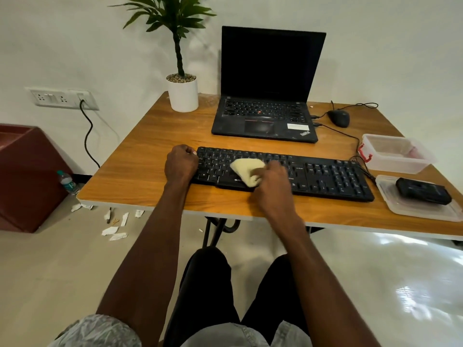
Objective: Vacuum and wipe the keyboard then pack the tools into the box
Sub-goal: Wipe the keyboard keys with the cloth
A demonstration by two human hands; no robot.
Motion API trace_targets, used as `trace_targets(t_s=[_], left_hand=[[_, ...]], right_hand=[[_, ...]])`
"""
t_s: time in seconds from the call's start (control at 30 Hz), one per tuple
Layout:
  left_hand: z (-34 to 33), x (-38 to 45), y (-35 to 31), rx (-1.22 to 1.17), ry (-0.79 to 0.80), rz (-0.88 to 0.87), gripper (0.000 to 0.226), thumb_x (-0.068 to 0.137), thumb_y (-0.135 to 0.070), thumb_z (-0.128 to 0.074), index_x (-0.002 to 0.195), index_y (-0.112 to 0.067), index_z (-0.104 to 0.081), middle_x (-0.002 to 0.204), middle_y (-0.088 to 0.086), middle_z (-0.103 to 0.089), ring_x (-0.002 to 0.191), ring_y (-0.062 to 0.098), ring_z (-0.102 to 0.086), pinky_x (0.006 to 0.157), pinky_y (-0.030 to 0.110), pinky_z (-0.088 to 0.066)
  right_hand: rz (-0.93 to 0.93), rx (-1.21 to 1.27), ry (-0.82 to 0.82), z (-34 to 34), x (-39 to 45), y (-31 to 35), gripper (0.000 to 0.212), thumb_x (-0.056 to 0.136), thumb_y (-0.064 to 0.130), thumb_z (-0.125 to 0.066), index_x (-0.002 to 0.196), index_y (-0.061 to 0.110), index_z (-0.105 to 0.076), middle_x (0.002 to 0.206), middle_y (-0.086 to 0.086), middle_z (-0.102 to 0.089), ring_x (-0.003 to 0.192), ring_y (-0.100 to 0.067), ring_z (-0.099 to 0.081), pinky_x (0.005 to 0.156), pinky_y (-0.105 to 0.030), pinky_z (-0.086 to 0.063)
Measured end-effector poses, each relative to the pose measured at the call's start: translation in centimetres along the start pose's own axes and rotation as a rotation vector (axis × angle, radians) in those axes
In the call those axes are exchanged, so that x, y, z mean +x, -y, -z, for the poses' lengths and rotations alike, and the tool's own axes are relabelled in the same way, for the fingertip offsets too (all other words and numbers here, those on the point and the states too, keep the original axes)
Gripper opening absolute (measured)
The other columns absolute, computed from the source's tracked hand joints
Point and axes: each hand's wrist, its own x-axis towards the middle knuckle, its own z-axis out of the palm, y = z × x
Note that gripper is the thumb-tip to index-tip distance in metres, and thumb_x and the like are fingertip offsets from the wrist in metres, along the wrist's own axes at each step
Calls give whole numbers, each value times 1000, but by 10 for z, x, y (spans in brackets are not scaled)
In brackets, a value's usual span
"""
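Both arms are bare from the short sleeves (100, 330) down, and the left hand (181, 162) and right hand (271, 182) wear nothing. The sleeves are pale grey with a faint mottled print. Black trousers (208, 284) cover both legs

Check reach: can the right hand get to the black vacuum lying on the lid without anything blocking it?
Probably yes. The right hand is wiping the keyboard with the cloth, and the black vacuum lies uncovered on the lid past the keyboard's right end. It would need to release the cloth first.
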Motion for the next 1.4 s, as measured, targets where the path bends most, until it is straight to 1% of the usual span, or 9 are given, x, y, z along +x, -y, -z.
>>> trace_targets(t_s=[0.17, 0.33, 0.57, 0.67, 0.77, 0.97, 1.17, 1.3, 1.4], left_hand=[[-3, -4, -3, 7, -18, 32, 17, 94, -15, -55, 98, -12, -71, 106, 15, -70, 97, 33, -64, 75, 31, -44], [-3, -9, -6, 36, -59, 42, 17, 95, -16, -55, 99, -11, -71, 107, 16, -70, 98, 34, -64, 72, 30, -40], [-5, -19, -15, 119, -157, 57, 19, 93, -12, -58, 107, -9, -69, 116, 15, -65, 104, 33, -61, 78, 35, -45], [-14, -33, -35, 151, -175, -165, 26, 91, -10, -60, 116, -10, -68, 121, 13, -61, 111, 29, -57, 88, 38, -46], [-38, -51, -63, 91, 75, -471, 24, 95, -12, -57, 116, -11, -69, 122, 8, -64, 113, 23, -56, 93, 35, -45], [-67, -67, -64, 249, 205, -572, 27, 95, -15, -56, 119, -13, -68, 124, 6, -64, 117, 23, -52, 95, 41, -47], [-80, -88, -85, 202, 185, -537, 10, 87, -7, -57, 84, -11, -66, 89, 5, -64, 84, 24, -59, 63, 32, -42], [-84, -87, -81, 235, 146, -497, 18, 90, -6, -57, 101, -8, -70, 106, 8, -66, 94, 22, -60, 78, 34, -49], [-88, -89, -82, 270, 114, -468, 12, 87, -4, -59, 93, -8, -68, 99, 6, -64, 86, 20, -58, 69, 30, -45]], right_hand=[[-412, -138, -202, 35, 10, -36, 28, 95, 10, -56, 122, 5, -63, 132, -18, -48, 123, -30, -41, 94, -34, -41], [63, -17, 97, 5, -2, 0, 44, 87, 1, -60, 129, 16, -61, 131, -7, -46, 121, -21, -40, 104, -33, -38], [-374, -130, -219, 36, 12, -47, 31, 92, 8, -60, 122, 5, -63, 132, -17, -47, 122, -30, -41, 95, -34, -42], [-83, -62, -17, 21, 8, -23, 38, 89, 6, -61, 127, 11, -61, 132, -11, -46, 122, -24, -41, 104, -35, -39], [105, -20, 81, 11, 4, -20, 40, 89, 4, -59, 128, 14, -61, 128, -7, -45, 121, -21, -39, 104, -32, -37], [-442, -145, -281, 49, 15, -76, 33, 93, 9, -56, 125, 5, -61, 135, -18, -46, 124, -31, -41, 97, -37, -42], [108, -43, 47, 17, 14, -40, 35, 91, 5, -53, 124, 10, -63, 124, -11, -48, 115, -24, -41, 98, -33, -42], [-148, -128, -139, 45, 26, -84, 35, 93, 5, -53, 127, 9, -62, 128, -18, -50, 118, -29, -43, 97, -36, -41], [-392, -251, -209, 62, 34, -103, 34, 93, 10, -57, 127, 7, -61, 133, -20, -48, 126, -33, -39, 99, -39, -41]])
